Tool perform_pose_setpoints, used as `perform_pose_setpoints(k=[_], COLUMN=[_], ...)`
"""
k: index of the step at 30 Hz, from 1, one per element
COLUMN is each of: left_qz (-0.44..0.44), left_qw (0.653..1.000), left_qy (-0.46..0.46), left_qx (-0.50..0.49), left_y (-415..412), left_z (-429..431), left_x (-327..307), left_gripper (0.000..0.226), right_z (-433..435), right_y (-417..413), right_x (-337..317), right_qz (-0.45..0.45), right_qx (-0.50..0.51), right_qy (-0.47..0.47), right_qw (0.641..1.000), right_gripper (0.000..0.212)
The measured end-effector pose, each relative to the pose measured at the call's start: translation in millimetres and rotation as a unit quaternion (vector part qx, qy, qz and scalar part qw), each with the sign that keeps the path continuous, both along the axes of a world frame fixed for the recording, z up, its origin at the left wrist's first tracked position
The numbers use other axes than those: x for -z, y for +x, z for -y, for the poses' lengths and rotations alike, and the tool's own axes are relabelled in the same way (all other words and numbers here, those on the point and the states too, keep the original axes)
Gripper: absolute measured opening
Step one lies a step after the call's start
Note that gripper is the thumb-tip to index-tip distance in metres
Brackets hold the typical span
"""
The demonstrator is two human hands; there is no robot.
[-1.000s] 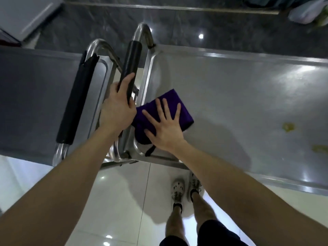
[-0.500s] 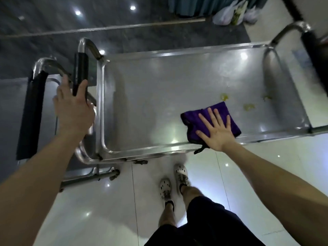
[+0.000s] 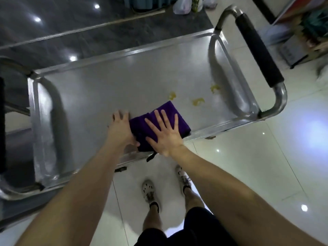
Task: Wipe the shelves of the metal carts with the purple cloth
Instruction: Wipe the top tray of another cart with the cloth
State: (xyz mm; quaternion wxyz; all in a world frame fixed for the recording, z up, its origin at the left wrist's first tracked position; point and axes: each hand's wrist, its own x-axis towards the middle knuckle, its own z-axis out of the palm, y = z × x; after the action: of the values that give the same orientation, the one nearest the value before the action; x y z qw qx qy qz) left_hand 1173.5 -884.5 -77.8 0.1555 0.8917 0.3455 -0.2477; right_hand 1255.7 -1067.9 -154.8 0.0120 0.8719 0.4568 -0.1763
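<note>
Your right hand [image 3: 165, 134] lies flat on the folded purple cloth [image 3: 179, 119], palm down, fingers straight and spread, with nothing curled round the fabric. The cloth sits on the flat top shelf [image 3: 106, 96] of the stainless-steel cart [image 3: 124, 51], close to the near rim and right of the shelf's middle. A short dark tab hangs over that rim below the cloth. Your left hand [image 3: 121, 129] rests on the bare shelf just beside the cloth, its thumb side touching the cloth's left edge and its fingers extended forward. This hand is blurred, so finer finger detail cannot be read. The two hands lie side by side, close together, with a strip of cloth showing between them. Three yellow smears [image 3: 197, 102] mark the shelf beyond and to the right of the cloth — the nearest sits just past its far corner. A black foam-sleeved push handle [image 3: 259, 50] spans the cart's right end. A second black handle [image 3: 2, 125] shows at the far left edge, mostly cut off. Below the near rim you see your two feet in pale perforated clogs [image 3: 149, 190] on glossy white floor tiles [image 3: 248, 166].
</note>
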Motion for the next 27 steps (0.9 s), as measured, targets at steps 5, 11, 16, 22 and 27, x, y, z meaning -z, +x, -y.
perform_pose_setpoints(k=[5,11,16,22,27], left_qz=[-0.02,-0.036,-0.044,-0.054,-0.059], left_qw=[1.0,0.999,0.998,0.997,0.996], left_qy=[0.02,0.04,0.054,0.052,0.062], left_qx=[-0.004,0.006,-0.001,-0.018,-0.02], left_y=[0,-1,2,11,1], left_z=[1,6,10,10,9], left_x=[15,11,5,0,-1], left_gripper=[0.169,0.178,0.175,0.174,0.173], right_z=[39,109,101,-39,-83], right_y=[45,213,315,253,139], right_x=[15,8,-5,0,16], right_qz=[-0.018,0.021,0.031,0.041,0.061], right_qx=[-0.135,-0.262,0.018,0.194,-0.115], right_qy=[0.113,0.08,0.021,0.075,0.117], right_qw=[0.984,0.962,0.999,0.977,0.985], right_gripper=[0.072,0.075,0.084,0.092,0.085])
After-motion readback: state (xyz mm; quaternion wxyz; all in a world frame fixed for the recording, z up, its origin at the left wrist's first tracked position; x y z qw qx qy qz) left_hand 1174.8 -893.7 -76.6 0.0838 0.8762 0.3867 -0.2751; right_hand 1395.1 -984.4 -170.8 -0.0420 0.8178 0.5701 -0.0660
